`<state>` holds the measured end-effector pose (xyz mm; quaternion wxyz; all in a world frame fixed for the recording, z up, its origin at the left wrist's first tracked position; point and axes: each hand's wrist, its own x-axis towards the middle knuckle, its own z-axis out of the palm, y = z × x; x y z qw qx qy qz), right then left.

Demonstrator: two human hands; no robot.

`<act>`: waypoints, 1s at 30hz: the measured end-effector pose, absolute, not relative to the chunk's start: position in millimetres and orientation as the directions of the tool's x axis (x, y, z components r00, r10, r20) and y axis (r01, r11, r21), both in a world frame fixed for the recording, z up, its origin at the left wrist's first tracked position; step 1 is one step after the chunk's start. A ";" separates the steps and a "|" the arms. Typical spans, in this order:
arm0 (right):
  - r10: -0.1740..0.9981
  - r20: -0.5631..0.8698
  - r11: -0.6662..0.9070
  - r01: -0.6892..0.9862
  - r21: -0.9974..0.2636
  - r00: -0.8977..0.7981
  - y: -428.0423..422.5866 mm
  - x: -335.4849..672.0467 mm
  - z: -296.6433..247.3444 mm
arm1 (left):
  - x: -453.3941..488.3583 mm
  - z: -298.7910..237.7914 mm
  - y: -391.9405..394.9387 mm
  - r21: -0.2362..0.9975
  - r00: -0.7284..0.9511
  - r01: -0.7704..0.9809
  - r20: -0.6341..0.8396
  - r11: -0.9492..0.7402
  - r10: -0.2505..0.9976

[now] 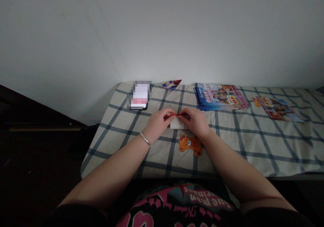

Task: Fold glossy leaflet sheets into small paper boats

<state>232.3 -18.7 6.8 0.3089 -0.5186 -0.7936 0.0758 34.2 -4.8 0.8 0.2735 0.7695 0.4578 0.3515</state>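
Observation:
My left hand (158, 123) and my right hand (195, 120) meet over the checked cloth (253, 142). Both pinch a small folded piece of paper (176, 122), white below with a red upper edge. The fingers of each hand are closed on it from either side. A silver bangle (145, 139) sits on my left wrist. An orange bear print (190, 144) shows on the cloth just below the hands.
A phone (138, 95) lies at the back left of the cloth. A small folded coloured paper triangle (172, 84) rests by the wall. A stack of colourful leaflets (220, 96) and one single leaflet (277, 108) lie to the right. The cloth's left edge drops into darkness.

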 end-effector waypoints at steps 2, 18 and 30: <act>0.875 0.410 0.441 0.771 -0.460 -0.256 -18.9 232.4 6.7 | 34.2 0.4 -4.5 0.758 0.321 0.503 0.282 -0.415 0.904; 0.873 0.467 0.438 0.653 -0.618 -0.144 -19.1 237.3 1.9 | 31.9 1.5 0.1 0.918 0.102 0.280 0.264 -0.283 0.959; 0.916 0.394 0.352 0.605 -0.714 -0.068 -23.1 242.7 6.5 | 28.7 1.5 3.7 0.943 0.033 0.224 0.244 -0.245 0.969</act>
